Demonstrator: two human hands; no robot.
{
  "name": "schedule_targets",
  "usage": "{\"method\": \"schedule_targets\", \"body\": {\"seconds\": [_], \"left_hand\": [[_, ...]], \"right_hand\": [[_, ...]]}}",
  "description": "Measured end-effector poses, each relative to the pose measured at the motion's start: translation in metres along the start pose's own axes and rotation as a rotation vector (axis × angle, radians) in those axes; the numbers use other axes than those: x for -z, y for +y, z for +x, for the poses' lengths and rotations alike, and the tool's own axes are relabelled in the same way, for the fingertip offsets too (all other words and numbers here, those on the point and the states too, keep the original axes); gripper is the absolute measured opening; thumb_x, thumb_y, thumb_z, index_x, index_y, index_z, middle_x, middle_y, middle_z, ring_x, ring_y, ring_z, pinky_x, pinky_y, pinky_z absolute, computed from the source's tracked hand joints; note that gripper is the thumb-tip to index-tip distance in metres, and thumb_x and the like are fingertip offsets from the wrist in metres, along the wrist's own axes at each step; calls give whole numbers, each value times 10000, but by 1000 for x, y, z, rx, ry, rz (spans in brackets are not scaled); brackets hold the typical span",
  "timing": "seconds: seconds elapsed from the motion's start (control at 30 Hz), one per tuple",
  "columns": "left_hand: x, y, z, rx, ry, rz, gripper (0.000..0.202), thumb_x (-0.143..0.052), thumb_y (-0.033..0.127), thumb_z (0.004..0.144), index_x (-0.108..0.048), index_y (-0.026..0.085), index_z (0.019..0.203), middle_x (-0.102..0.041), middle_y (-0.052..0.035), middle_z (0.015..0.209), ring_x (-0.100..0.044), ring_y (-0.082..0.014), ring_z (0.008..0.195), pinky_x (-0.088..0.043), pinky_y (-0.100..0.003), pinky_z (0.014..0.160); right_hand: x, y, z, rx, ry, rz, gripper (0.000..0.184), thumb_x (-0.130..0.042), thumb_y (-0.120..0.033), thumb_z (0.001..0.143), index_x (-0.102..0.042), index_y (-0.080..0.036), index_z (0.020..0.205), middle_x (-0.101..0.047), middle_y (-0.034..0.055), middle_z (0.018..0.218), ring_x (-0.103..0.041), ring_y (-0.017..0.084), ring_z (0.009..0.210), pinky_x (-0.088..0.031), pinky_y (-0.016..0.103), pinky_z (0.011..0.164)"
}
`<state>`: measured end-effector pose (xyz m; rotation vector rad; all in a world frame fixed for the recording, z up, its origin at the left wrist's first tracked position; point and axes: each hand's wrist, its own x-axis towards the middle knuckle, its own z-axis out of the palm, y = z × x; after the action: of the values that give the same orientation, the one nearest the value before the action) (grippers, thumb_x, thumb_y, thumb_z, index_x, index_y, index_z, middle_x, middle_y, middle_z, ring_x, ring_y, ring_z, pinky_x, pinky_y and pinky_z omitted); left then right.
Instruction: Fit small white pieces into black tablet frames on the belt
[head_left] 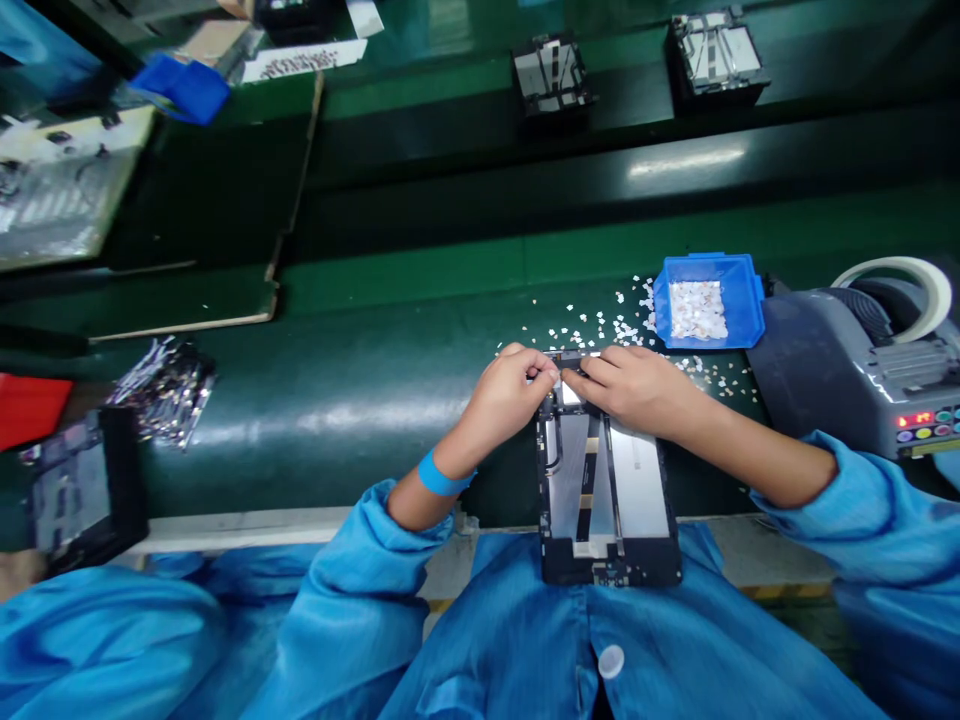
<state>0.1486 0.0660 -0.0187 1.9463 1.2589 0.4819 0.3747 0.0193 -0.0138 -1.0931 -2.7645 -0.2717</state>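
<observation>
1. It is an electronics workshop.
2. An opened device (pixel 643 480) is at the green bench (pixel 375 390); stacks of similar ones (pixel 716 55) stand behind.
3. A blue bin (pixel 742 310) holds small white pieces (pixel 697 312).
4. Blue work clothes (pixel 510 620) are worn.

"What's worn behind the left hand (pixel 510 390)?"
"A flat, light-blue band (pixel 442 474) round the wrist, then a blue sleeve (pixel 360 590) ending in loose creases farther up the forearm."
"And behind the right hand (pixel 634 385)?"
"Bare wrist, then a matching sleeve (pixel 874 505), bunched near the elbow."
"Nearer the body than both hands?"
"A blue smock (pixel 502 610), wrinkled, with a seam down its front."
</observation>
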Motion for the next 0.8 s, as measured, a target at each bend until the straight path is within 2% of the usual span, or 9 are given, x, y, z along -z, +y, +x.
{"method": "schedule_targets", "body": {"seconds": [0.43,0.63,0.8], "left_hand": [[-4,-2,-2,-12,30,49,122,-615,160,944,-706,200,875,-670,-34,914,-626,-205,923,-491,-343,838],[-10,-1,-5,-26,71,95,112,-609,116,918,-656,208,876,-655,-32,932,-603,-210,958,-475,-352,873],[-15,-1,-7,18,127,59,143,-624,82,867,-581,216,892,-585,-7,887,-549,-186,878,-439,-330,802]], "right_hand": [[-2,0,-1,10,9,-11,305,-462,-161,1071,-670,-152,1293,-671,64,942,-501,231,828,-320,388,687],[-2,0,-1,7,-4,-13,311,-447,-169,1077,-667,-161,1297,-677,67,947,-508,233,840,-315,385,684],[-3,0,-1,-3,-6,-5,303,-448,-163,1075,-678,-161,1271,-680,70,956,-518,231,843,-313,383,690]]}}
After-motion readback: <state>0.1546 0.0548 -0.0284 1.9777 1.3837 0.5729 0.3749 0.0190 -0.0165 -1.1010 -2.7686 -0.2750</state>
